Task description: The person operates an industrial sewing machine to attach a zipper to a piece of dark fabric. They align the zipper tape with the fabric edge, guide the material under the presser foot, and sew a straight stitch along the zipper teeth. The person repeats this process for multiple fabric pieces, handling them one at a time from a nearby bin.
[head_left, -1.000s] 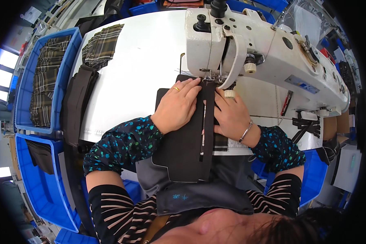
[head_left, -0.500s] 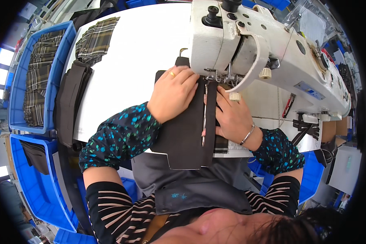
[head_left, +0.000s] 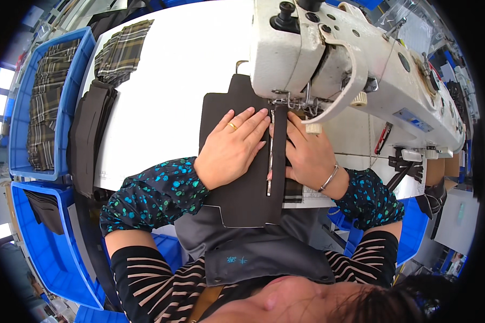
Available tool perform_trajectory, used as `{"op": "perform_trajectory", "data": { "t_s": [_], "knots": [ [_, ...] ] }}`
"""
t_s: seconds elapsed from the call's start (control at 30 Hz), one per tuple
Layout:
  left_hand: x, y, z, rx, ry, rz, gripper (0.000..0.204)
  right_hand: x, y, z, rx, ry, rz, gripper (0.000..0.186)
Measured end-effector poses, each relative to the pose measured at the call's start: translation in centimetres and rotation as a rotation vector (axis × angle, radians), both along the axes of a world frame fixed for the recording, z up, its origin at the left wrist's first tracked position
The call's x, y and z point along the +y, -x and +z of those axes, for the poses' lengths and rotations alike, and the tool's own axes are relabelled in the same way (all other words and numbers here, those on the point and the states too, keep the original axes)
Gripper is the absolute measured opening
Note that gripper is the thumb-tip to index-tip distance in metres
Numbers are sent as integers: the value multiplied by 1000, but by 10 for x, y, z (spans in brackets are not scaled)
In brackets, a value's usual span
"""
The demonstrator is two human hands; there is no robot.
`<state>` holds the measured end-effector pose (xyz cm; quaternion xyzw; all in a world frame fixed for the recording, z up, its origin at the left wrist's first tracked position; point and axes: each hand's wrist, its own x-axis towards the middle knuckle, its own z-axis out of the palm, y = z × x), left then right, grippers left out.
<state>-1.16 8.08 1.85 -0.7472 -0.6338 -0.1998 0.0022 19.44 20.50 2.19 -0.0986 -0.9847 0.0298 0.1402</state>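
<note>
A dark brown fabric panel (head_left: 237, 207) lies on the white table, its top end close to the sewing machine's presser foot (head_left: 279, 101). A metal zipper (head_left: 270, 156) shows in a long narrow slot near its right side. My left hand (head_left: 234, 145) rests flat on the panel left of the zipper, fingers stretched out. At the panel's right edge my right hand (head_left: 310, 156) grips the strip beside the zipper, with some fingers tucked under it; fingertips show through the slot. Plaid fabric (head_left: 292, 192) peeks out beneath that edge. The needle point is hidden.
The white sewing machine (head_left: 328, 59) stands over the table's right half. A red-handled tool (head_left: 382, 139) lies beneath its arm. On the left are plaid pieces (head_left: 125, 48), stacked dark pieces (head_left: 91, 137), a blue bin (head_left: 64, 129) of plaid fabric and another blue bin (head_left: 54, 258).
My left hand has slid down toward me along the panel, baring its upper end. The zipper and panel have shifted only slightly; my right hand has stayed nearly in place.
</note>
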Motion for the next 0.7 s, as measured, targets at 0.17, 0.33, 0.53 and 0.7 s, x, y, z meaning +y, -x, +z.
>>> {"op": "perform_trajectory", "data": {
  "t_s": [0.17,0.33,0.53,0.7],
  "knots": [
    [3,1,3,20,-8,5,46,0,0,-1,-9,-7,-8,83],
    [5,3,5,35,-22,-8,49,0,-1,-2,-14,-14,-9,82],
    [11,3,7,46,-67,-19,42,-1,0,0,-20,-4,-7,84],
    [14,3,7,60,-85,-20,39,2,-1,4,-41,61,13,70]
  ]
}}
